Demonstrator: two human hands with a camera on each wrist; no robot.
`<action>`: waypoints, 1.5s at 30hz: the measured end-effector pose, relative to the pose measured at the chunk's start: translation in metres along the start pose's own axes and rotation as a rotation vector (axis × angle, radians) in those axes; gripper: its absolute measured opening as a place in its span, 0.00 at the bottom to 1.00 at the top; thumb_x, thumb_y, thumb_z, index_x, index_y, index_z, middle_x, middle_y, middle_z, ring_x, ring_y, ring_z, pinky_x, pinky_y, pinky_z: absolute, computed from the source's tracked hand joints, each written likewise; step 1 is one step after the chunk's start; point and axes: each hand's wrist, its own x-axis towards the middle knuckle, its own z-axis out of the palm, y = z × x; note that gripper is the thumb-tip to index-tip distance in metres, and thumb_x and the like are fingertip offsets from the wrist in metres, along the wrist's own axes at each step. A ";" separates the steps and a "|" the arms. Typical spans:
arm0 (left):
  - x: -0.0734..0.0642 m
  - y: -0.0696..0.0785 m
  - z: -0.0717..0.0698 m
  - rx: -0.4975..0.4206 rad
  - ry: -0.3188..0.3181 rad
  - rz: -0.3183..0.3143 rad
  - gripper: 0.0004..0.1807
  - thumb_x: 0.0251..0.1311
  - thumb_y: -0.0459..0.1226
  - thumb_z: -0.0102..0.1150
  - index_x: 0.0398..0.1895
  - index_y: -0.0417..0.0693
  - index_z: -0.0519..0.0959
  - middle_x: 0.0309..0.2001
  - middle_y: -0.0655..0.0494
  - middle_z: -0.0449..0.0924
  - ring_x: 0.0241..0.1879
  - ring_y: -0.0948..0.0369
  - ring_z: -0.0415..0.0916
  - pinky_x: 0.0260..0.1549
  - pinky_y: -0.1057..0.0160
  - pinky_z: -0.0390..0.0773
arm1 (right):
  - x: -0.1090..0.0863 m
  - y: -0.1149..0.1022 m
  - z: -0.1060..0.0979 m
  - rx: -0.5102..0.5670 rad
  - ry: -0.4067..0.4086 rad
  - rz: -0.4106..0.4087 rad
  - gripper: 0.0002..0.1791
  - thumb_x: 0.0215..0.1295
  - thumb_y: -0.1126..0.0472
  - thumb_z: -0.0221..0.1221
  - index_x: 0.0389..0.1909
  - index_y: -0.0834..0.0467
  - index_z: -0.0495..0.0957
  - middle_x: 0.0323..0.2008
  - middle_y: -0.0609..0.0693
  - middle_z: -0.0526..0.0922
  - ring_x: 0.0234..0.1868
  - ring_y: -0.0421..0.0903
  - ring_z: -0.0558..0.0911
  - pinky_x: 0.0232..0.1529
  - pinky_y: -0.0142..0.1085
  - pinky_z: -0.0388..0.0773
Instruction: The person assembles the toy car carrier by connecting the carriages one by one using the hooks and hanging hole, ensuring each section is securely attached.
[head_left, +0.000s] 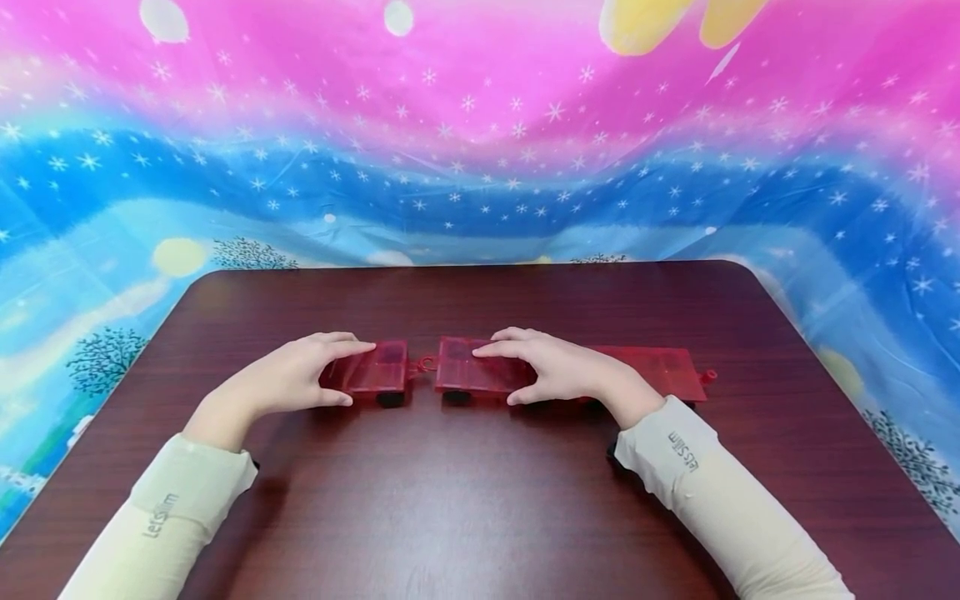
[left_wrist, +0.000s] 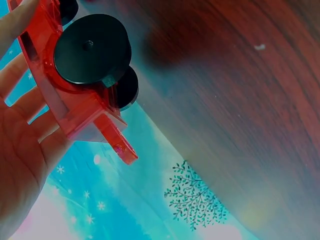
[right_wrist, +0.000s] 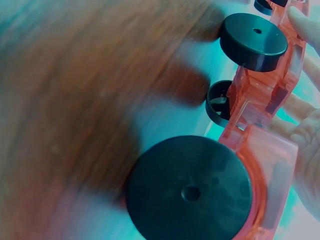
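Observation:
Three see-through red toy wagons with black wheels stand in a row across the table. My left hand (head_left: 281, 375) holds the left wagon (head_left: 388, 367), thumb on the near side and fingers over the far side. My right hand (head_left: 558, 367) grips the middle wagon (head_left: 455, 367) in a similar way. Between these two is a small red coupling (head_left: 426, 364); whether its parts are linked I cannot tell. Behind the right wrist stands the third wagon (head_left: 666, 371), partly covered. A black wheel (left_wrist: 92, 49) and a red tab (left_wrist: 117, 140) show in the left wrist view.
Under the wagons is a dark reddish-brown wooden table (head_left: 465, 517) with rounded far corners. A pink and blue printed cloth (head_left: 480, 175) hangs behind and beside it. On the third wagon's right end, a small red peg (head_left: 708, 377) sticks out.

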 end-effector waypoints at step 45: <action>0.002 0.004 0.009 -0.010 -0.013 -0.026 0.43 0.50 0.45 0.76 0.71 0.52 0.69 0.68 0.39 0.69 0.66 0.40 0.68 0.61 0.40 0.74 | -0.001 -0.002 -0.003 -0.071 -0.028 0.011 0.40 0.59 0.51 0.70 0.72 0.41 0.66 0.73 0.51 0.63 0.73 0.54 0.63 0.74 0.65 0.50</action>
